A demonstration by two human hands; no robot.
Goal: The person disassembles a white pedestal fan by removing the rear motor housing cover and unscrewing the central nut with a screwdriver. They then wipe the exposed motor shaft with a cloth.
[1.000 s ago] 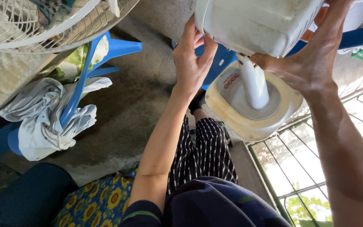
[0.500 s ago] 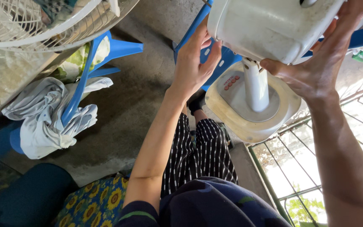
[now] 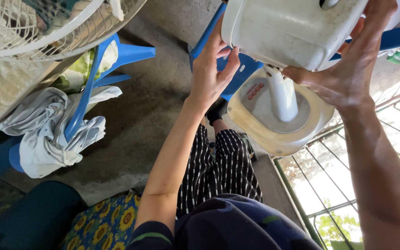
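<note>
Fan motor housing (image 3: 292, 28), stem (image 3: 281, 95) and round base (image 3: 278, 118): smooth, slightly glossy cream plastic. Fan guard (image 3: 38, 28): thin white-coated wire. Chair (image 3: 89, 88): smooth blue plastic, draped with crumpled matt white cloth (image 3: 47, 134). Floor (image 3: 135, 120): rough, matt grey concrete.

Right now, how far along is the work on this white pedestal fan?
Done: the wire fan guard is off and lies apart at upper left. In hand: the left hand and right hand grip the white motor housing on either side, above its stand and round base. Left: the guard is not back on the fan.
</note>
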